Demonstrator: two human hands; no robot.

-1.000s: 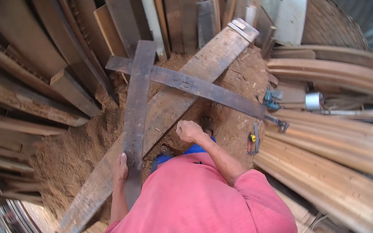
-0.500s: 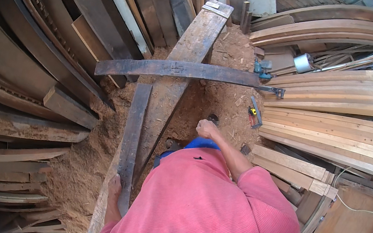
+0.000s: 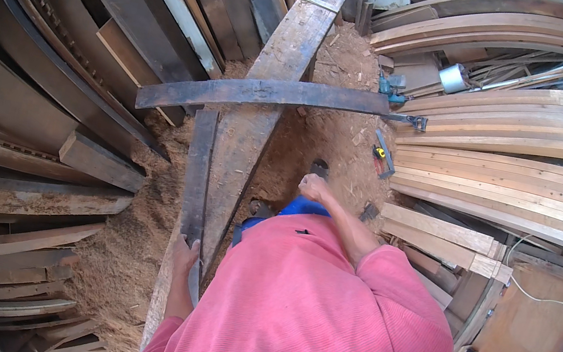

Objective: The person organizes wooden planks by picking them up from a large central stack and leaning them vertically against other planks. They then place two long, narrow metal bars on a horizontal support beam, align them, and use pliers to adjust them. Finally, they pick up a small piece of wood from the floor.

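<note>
My left hand (image 3: 186,255) is closed round the near end of a narrow dark wooden plank (image 3: 197,177), its fingers along the plank's edge. This plank lies lengthwise on a wide, worn wooden board (image 3: 229,160) dusted with sawdust. Its far end meets the near edge of a curved dark plank (image 3: 265,91), which crosses the board from left to right. In front of my body, my right hand (image 3: 313,186) is curled into a fist, well apart from the wood; whatever it may hold is hidden.
A handsaw (image 3: 412,121), a blue power tool (image 3: 391,88) and a yellow tape measure (image 3: 379,152) lie on the right. Curved pale planks (image 3: 500,192) are stacked behind them. Dark boards (image 3: 37,93) lean along the left. Sawdust (image 3: 115,253) covers the ground.
The narrow plank has slid slightly forward, closing the gap to the curved plank. My left hand has moved forward with it. My right hand stays curled, and the whole view has shifted a little.
</note>
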